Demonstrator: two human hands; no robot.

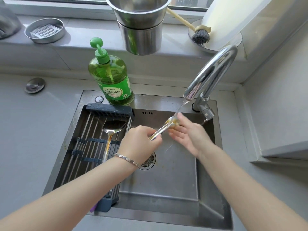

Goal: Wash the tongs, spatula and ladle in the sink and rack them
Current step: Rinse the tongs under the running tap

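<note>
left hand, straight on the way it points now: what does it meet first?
The right hand, at the tip of the metal utensil that the left hand grips. The faucet base looks further along, but depth is unclear.

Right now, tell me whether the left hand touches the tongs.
Touching: the head view shows the left hand gripping the tongs by the handle end.

Soft daylight comes from the far window point(186, 4); glare on the tap point(215, 69); wide-angle bending at edges; hands slightly blurred.
</note>
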